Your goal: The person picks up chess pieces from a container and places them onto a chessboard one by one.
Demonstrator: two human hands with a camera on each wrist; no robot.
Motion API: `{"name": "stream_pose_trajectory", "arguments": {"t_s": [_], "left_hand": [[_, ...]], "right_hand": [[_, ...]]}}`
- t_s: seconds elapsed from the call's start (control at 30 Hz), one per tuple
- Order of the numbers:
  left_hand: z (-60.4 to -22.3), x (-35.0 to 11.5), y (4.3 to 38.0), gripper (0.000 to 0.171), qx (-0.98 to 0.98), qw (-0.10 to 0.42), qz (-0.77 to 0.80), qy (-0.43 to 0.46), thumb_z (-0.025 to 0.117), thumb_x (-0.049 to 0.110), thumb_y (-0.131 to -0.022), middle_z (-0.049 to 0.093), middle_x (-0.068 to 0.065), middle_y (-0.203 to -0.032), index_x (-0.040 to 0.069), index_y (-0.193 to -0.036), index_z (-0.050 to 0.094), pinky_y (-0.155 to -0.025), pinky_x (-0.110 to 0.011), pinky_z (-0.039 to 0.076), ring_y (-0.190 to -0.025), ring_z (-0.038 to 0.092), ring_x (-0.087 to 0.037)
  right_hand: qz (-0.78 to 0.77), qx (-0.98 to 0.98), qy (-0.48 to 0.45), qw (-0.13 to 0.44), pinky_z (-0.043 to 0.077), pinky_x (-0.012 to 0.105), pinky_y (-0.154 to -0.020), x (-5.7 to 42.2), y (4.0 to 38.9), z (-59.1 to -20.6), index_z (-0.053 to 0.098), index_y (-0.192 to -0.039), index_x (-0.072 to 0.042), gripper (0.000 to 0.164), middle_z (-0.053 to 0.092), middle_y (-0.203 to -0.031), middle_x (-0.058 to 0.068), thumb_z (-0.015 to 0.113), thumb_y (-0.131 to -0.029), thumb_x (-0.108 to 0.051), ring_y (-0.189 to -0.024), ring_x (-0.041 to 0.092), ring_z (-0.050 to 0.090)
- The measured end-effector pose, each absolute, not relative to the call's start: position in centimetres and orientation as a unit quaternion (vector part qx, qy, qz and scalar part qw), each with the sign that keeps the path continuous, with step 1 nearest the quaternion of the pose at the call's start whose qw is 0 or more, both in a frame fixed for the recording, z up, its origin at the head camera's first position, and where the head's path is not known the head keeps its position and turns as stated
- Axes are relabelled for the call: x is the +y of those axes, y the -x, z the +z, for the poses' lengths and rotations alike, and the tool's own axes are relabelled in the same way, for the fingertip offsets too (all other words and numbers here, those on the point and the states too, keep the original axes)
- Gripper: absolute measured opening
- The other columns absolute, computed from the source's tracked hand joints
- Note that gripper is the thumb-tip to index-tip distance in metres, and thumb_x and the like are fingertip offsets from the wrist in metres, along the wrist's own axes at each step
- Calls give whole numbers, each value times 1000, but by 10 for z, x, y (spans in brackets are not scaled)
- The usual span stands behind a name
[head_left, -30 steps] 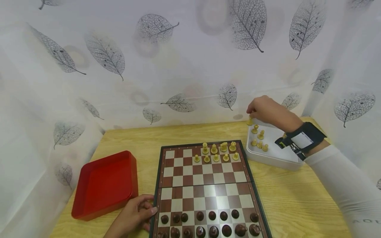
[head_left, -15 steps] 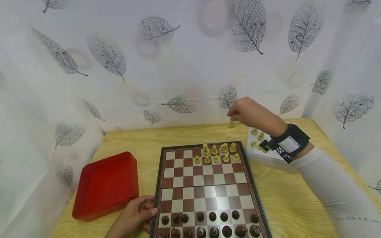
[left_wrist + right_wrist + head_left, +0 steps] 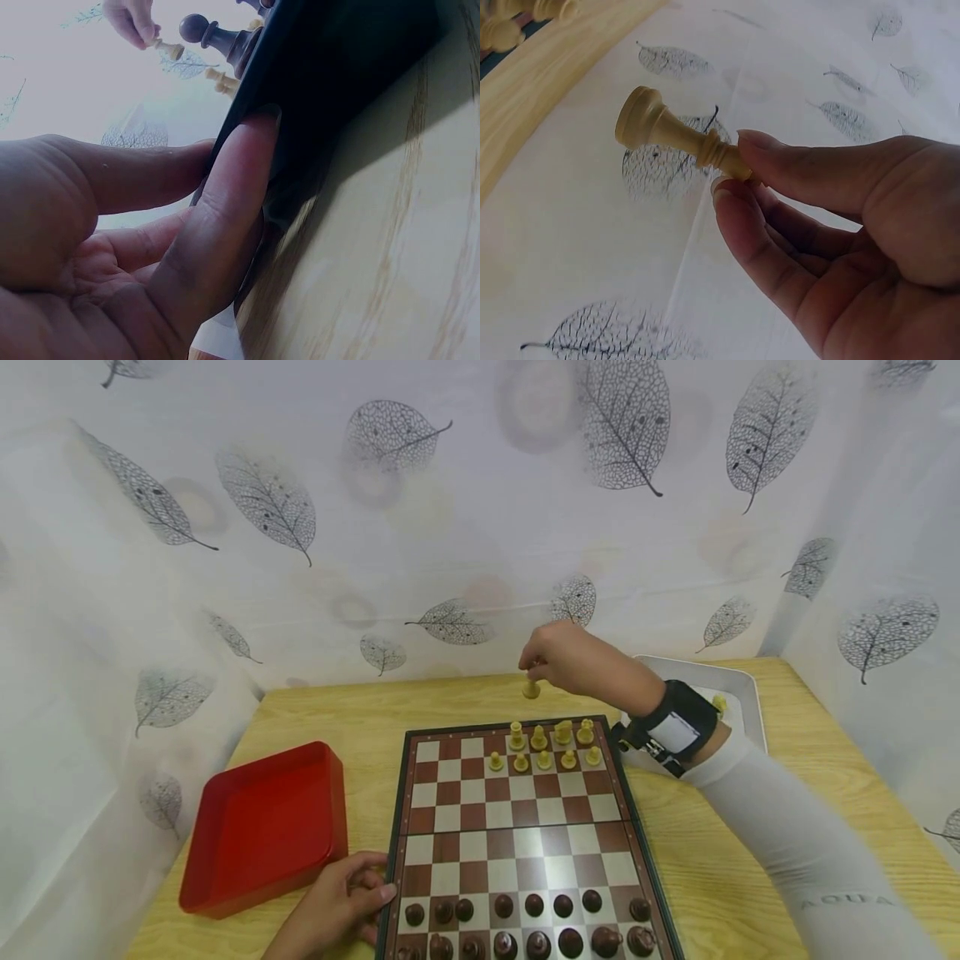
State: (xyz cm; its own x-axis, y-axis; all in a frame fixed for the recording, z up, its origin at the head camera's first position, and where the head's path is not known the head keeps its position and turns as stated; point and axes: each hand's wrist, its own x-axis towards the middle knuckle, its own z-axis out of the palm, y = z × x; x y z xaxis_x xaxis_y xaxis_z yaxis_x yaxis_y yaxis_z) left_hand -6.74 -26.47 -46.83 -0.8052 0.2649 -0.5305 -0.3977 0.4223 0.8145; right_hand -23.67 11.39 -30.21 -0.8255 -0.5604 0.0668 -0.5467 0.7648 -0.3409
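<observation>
My right hand [image 3: 573, 662] pinches a light chess piece [image 3: 667, 129] by its top, between thumb and fingertips. The piece has a wide round base and a ringed collar; its head is hidden by the fingers. This hand is in the air beyond the far edge of the chessboard [image 3: 517, 856]. At the board's left side, my left hand [image 3: 341, 895] holds the edge, thumb and a finger [image 3: 232, 180] against it in the left wrist view. Several light pieces [image 3: 543, 760] stand on the board's far right part, and two rows of dark chess pieces [image 3: 534, 906] stand near me.
Left of the board lies a red tray [image 3: 262, 818] with raised walls. At the right is a white box [image 3: 752, 693], partly covered by my forearm, with a light piece [image 3: 720, 703] showing in it. A leaf-patterned curtain [image 3: 465, 527] rises behind the wooden table [image 3: 360, 710].
My right hand has carried the light chess piece leftward from the white box to beyond the board's far edge. My left hand stays at the board's edge.
</observation>
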Motion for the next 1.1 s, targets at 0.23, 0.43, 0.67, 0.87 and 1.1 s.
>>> {"name": "stream_pose_trajectory", "arguments": {"t_s": [0.23,0.43,0.67,0.87,1.1], "left_hand": [[-469,-266,67,72,782,310,539,44,78,24,-94,66,-11,-99,-11,-147,45,-68,-42,66,-78,69,-21],[-469,-265,68,70,781,315,536,51,77,24,-94,67,-10,-100,-10,-147,45,-70,-41,66,-81,69,-20],[-468,-266,68,69,777,316,542,51,77,23,-94,67,-11,-101,-9,-147,46,-70,-41,66,-82,69,-21],[-468,-267,69,69,773,319,546,47,77,23,-94,66,-11,-101,-9,-147,46,-70,-42,66,-83,69,-21],[-468,-267,69,70,772,319,549,42,78,25,-94,66,-11,-100,-10,-147,46,-70,-42,66,-83,69,-21]], "right_hand": [[-189,925,327,39,63,38,-91,88,236,-312,81,-106,-3,14,77,-109,13,73,-95,-7,-103,27,73],[-169,922,343,58,63,35,-91,73,240,-327,81,-107,-5,14,78,-109,11,74,-95,-8,-104,25,74],[-168,920,345,81,64,33,-88,61,244,-344,81,-107,-7,14,79,-110,11,73,-95,-7,-97,22,76],[-161,918,355,79,63,25,-76,56,244,-357,83,-101,-10,13,80,-102,7,73,-94,-4,-84,13,74],[-163,913,362,92,60,25,-65,53,246,-368,83,-92,-7,18,80,-89,9,68,-92,4,-66,13,68]]}}
